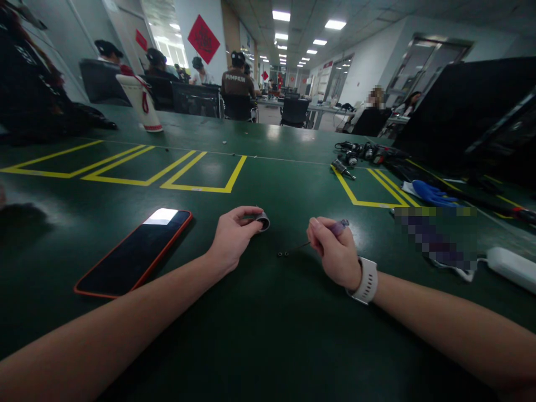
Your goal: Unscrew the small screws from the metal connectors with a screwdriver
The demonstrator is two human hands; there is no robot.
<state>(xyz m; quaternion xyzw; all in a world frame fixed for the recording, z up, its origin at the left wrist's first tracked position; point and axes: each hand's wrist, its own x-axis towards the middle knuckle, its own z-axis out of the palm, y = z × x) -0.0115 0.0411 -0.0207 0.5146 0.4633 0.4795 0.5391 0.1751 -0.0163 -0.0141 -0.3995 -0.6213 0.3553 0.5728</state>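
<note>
Nearest the camera, two bare forearms reach across a dark green worktop (268,335). On the left, the left hand (231,239) rests on the surface, its grip pinching a small grey metal ring (263,221) between thumb and fingertips, the ring standing on edge against the worktop. Close by on the right, the right hand (335,251), a white watch (366,281) on its wrist, has its grip pressed together around a thin screwdriver with a purple handle (337,226); the dark shaft slants down and left, its tip beside two tiny dark screws (283,254) lying between the hands. Left of the hands lies a phone in an orange case (134,252), screen up. At the right edge sits a white power strip (511,267). Farther back, yellow tape boxes mark the surface, with a blue glove (431,194) and a cluster of dark tools (360,153) on the right and a white paper cup (140,103) on the left. Beyond, several people sit at desks under ceiling lights.
</note>
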